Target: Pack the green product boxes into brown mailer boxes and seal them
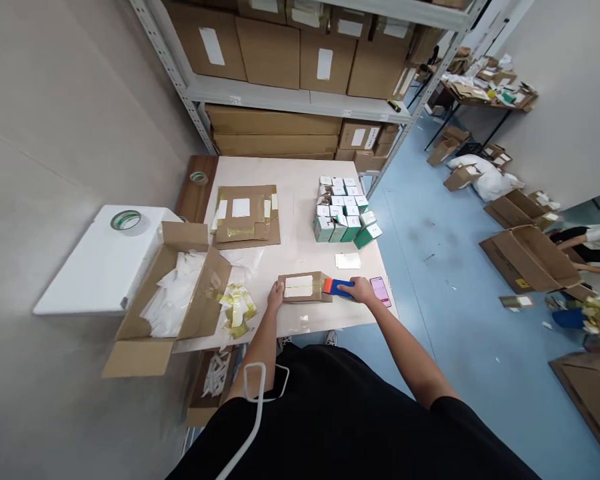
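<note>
A small flat cardboard box (pixel 307 298) with a white label lies near the front edge of the table. My left hand (pixel 276 295) grips its left end, thumb on top. My right hand (pixel 361 291) is closed round a blue tool with an orange end (pixel 338 287); its exact kind is not clear. The orange end meets the right end of the box, where shiny brown tape shows. To the right of my right hand lies a phone (pixel 380 292) with a pink screen. White paper labels (pixel 348 261) lie just beyond the tool.
Green-and-white small boxes (pixel 343 210) stand grouped at the back right. A flattened, taped carton (pixel 247 230) lies back left. Crumpled tape (pixel 238 308) and an open carton of white packing (pixel 220 273) are on my left. Loaded shelving (pixel 300 100) stands behind the table (pixel 300 180).
</note>
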`<state>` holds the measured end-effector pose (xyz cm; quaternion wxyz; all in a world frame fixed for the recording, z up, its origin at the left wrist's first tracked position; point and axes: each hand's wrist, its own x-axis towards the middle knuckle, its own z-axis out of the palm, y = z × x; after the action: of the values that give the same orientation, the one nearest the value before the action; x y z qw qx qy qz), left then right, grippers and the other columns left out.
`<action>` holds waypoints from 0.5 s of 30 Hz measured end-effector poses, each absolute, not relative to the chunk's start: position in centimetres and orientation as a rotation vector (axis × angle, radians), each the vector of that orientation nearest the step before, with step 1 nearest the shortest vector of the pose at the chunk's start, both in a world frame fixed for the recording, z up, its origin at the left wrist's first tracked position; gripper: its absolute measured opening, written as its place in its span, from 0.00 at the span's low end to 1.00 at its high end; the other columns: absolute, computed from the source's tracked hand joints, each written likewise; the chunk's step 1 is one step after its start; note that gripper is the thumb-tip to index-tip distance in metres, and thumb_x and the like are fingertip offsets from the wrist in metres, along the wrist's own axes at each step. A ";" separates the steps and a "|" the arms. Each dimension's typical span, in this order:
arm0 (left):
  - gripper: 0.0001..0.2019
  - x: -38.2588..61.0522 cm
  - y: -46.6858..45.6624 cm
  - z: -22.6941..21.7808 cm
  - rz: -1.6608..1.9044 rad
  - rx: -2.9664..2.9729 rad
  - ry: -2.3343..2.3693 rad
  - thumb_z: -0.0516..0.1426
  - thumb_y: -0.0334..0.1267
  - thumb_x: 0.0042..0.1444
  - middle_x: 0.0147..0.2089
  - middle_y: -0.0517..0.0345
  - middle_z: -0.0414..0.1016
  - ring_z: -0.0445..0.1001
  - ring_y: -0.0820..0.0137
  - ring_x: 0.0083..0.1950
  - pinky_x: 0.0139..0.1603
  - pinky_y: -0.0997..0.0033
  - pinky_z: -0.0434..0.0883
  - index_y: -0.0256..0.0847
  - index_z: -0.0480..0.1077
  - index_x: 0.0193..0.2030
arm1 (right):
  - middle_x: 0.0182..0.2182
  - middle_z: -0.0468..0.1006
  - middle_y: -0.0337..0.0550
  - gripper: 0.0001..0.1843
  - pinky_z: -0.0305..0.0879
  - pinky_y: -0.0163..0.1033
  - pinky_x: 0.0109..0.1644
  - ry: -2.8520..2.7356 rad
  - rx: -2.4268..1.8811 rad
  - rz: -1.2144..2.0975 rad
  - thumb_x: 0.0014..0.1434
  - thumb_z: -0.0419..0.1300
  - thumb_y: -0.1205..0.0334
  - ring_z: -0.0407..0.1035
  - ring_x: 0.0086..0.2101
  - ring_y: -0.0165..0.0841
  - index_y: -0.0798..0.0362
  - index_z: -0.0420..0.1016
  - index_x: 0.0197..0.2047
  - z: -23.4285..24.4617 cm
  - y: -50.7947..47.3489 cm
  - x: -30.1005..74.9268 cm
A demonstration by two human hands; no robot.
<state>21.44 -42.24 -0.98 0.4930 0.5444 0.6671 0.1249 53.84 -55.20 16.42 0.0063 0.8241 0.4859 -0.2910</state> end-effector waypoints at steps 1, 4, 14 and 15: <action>0.36 20.8 -42.0 -0.9 0.283 1.302 1.679 0.51 0.61 0.69 0.71 0.39 0.70 0.68 0.51 0.73 0.71 0.56 0.65 0.38 0.61 0.74 | 0.36 0.85 0.48 0.28 0.55 0.35 0.31 1.544 2.577 -0.906 0.63 0.62 0.32 0.78 0.38 0.39 0.52 0.82 0.37 16.7 -54.7 52.7; 0.40 18.8 -40.6 0.3 0.246 1.249 1.804 0.57 0.58 0.65 0.72 0.33 0.68 0.67 0.47 0.73 0.72 0.52 0.63 0.34 0.58 0.76 | 0.37 0.85 0.49 0.28 0.55 0.35 0.32 1.617 2.565 -0.851 0.64 0.61 0.32 0.78 0.39 0.39 0.51 0.82 0.37 17.4 -52.6 49.0; 0.32 17.4 -39.6 5.8 0.602 1.228 1.349 0.49 0.58 0.72 0.77 0.48 0.63 0.61 0.59 0.78 0.75 0.62 0.60 0.41 0.66 0.73 | 0.47 0.85 0.55 0.33 0.68 0.37 0.43 1.753 2.398 -0.861 0.63 0.60 0.29 0.79 0.48 0.44 0.53 0.83 0.46 19.3 -45.2 36.9; 0.33 17.3 -39.9 5.9 0.596 1.209 1.335 0.48 0.59 0.72 0.77 0.49 0.61 0.59 0.59 0.78 0.76 0.61 0.60 0.41 0.63 0.76 | 0.48 0.85 0.56 0.34 0.68 0.37 0.43 1.746 2.383 -0.862 0.63 0.60 0.29 0.79 0.49 0.44 0.53 0.83 0.46 19.4 -44.8 36.2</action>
<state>17.28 -39.95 5.93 0.5830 0.5178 0.5718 0.2552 36.21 -44.75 19.42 0.0321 0.7740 0.5670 -0.2800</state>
